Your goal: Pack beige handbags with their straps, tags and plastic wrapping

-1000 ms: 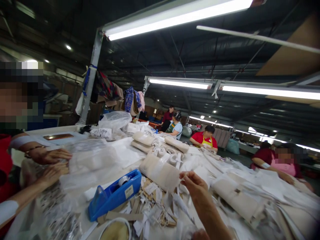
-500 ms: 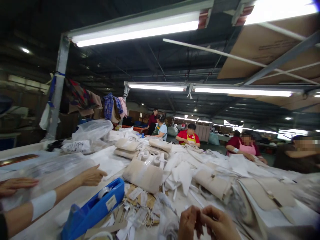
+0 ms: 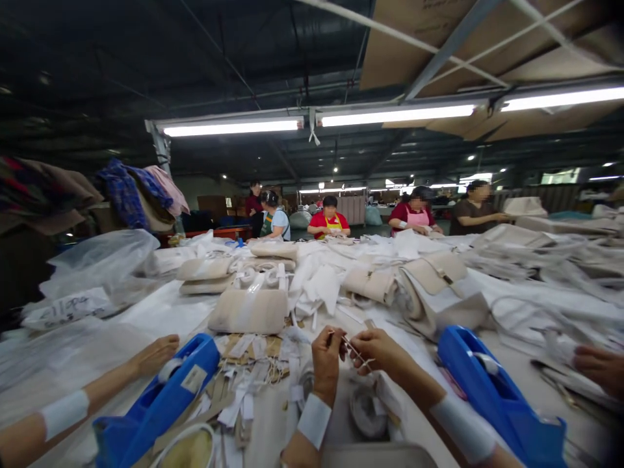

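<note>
Near the bottom centre, my left hand (image 3: 327,354) is closed, its fingertips pinching a thin pale string (image 3: 355,351). The string runs slanting to my right hand (image 3: 377,351), whose fingers are also closed on it. Both wrists carry a pale band. Below the hands lies a grey-beige rolled item (image 3: 368,413) in wrapping, and the edge of a flat beige piece (image 3: 385,455) shows at the bottom. Tags and white strings (image 3: 258,367) lie in a heap to the left of my hands.
Blue tape dispensers stand left (image 3: 160,396) and right (image 3: 497,396). Beige bags (image 3: 251,312) and white wrapping cover the table ahead. A co-worker's hand (image 3: 156,354) is at left, another (image 3: 599,367) at right. Several people work across the table.
The view has turned right and down, so my forearms and the right dispenser now show. The string between my hands has come into sight. One co-worker's hand at far left has left view.
</note>
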